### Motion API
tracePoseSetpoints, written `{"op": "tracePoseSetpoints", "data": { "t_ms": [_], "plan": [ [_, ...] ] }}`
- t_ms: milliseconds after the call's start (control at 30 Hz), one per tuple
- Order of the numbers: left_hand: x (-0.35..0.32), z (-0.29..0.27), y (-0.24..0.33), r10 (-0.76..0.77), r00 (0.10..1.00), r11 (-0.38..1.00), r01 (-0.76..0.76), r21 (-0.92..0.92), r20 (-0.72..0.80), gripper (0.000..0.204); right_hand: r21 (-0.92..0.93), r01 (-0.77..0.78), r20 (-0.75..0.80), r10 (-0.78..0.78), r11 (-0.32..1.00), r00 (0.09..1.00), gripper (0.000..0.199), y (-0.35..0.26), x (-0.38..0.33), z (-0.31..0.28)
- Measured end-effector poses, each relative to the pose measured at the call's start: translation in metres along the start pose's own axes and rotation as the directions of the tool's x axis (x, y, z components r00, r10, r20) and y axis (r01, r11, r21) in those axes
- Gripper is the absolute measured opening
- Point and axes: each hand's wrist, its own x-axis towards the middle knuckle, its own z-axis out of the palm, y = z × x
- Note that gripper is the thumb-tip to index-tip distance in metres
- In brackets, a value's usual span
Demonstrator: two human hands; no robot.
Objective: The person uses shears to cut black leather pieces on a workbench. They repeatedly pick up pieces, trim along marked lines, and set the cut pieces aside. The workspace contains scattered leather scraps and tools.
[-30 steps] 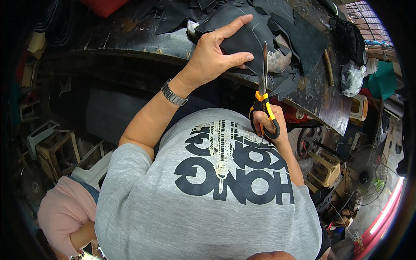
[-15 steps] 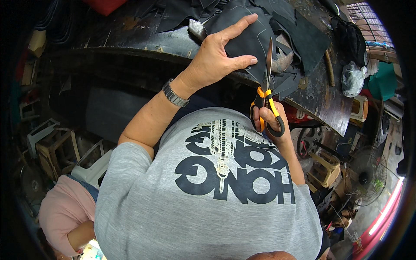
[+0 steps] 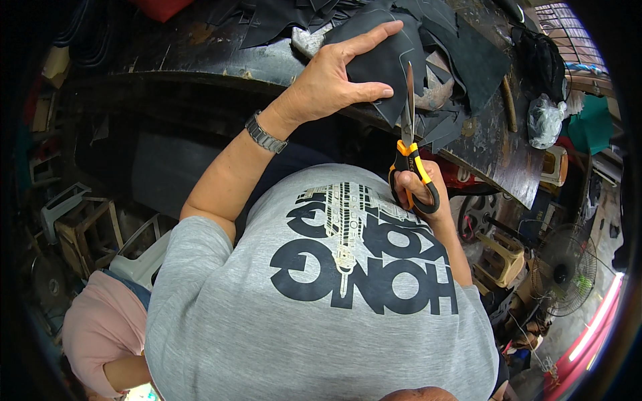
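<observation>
With my left hand [image 3: 324,83] I hold a black, leather-like sheet [image 3: 374,60] at the table's edge. Thumb and index finger stretch apart over its top; the other fingers are hidden. Pale lines run across the sheet, and one pointed corner hangs past the edge. My right hand [image 3: 428,194] grips scissors [image 3: 409,144] with yellow-and-black handles, fingers through the loops. Their blades point away from me and look nearly closed, just beside the sheet's right edge.
The dark worktable [image 3: 194,57] carries more black pieces [image 3: 478,67], a worn grey block [image 3: 309,41], a wooden stick [image 3: 509,103] and a clear plastic bag [image 3: 545,123]. A standing fan [image 3: 565,271] and stools [image 3: 498,260] are at right. A person in pink [image 3: 107,327] is at lower left.
The scissors have shifted slightly left, and their blades look more closed. The black sheet has turned and moved a little, its corner now lower and farther left. My left hand has barely moved.
</observation>
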Motion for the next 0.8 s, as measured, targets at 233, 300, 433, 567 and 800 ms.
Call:
{"op": "tracePoseSetpoints", "data": {
  "t_ms": [233,300,433,567,800],
  "plan": [
    [-0.003,-0.003,0.001,-0.009,1.000,1.000,0.009,-0.018,0.016,0.076,-0.051,-0.052,0.010,0.052,0.997,0.999,0.046,-0.003,-0.002,-0.003],
    [-0.004,-0.003,0.005,-0.032,0.999,0.997,0.034,-0.072,0.020,0.076,-0.057,-0.039,0.025,0.040,0.998,0.999,0.046,-0.004,0.001,-0.004],
    [-0.008,0.005,0.011,-0.026,0.998,0.995,0.031,-0.094,0.057,0.077,0.011,0.014,0.023,-0.014,1.000,1.000,0.049,-0.007,0.006,-0.001],
    [-0.009,0.006,0.010,-0.005,1.000,1.000,0.005,-0.016,0.028,0.078,0.058,0.003,0.037,-0.005,0.998,0.999,0.049,-0.009,0.008,0.002],
    [-0.012,0.005,0.007,-0.021,0.999,0.998,0.024,-0.053,0.044,0.079,0.012,0.021,0.025,-0.022,1.000,0.999,0.054,-0.002,0.007,0.001]
  ]
}}
